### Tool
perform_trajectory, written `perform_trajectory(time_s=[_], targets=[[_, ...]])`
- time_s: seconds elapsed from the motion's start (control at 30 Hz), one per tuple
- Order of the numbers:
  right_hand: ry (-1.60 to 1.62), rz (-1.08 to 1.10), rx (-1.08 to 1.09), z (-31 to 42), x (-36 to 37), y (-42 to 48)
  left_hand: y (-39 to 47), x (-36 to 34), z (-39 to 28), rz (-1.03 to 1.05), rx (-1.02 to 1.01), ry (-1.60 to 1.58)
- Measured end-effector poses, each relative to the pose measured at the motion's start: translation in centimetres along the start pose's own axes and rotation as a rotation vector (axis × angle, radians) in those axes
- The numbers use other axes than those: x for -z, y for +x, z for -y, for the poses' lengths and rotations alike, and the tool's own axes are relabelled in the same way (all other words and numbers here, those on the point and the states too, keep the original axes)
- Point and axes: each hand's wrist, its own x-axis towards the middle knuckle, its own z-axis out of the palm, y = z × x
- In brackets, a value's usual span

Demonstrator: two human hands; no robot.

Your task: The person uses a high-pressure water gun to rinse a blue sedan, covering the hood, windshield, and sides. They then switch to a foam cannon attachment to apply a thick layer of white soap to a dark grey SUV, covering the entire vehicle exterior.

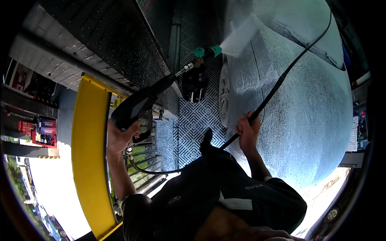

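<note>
My left hand (123,137) is closed round the grip of a black pressure washer gun (141,102) that points up and to the right. On its end sits a foam lance with a green nozzle (216,50) and a dark bottle (194,86) hanging below. A white fan of spray (239,39) leaves the nozzle and meets a car (295,114) coated in white foam. My right hand (248,132) grips a black hose (270,95), which runs over the car's side and down past my body. Another stretch of hose joins the gun's lower fitting (129,153).
A foam-covered wheel (224,93) stands beside the patterned floor grating (196,117), where my dark shoe (207,137) shows. To the left are a yellow panel (90,156), a dark wet wall (114,39) and a slatted rack (141,168). Red boxes (26,127) lie farther left.
</note>
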Motion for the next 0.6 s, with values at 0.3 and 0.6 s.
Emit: perform_trajectory(time_s=[0.3, 0.6], targets=[[0.011, 0.069, 0.001, 0.4, -2.9, 9.8, 9.2, -0.9, 1.5, -0.135, 0.096, 0.071], [0.017, 0.021, -0.035, 0.1, -6.1, 17.6, 19.3, -1.8, 6.4, -0.107, 0.303, 0.078]])
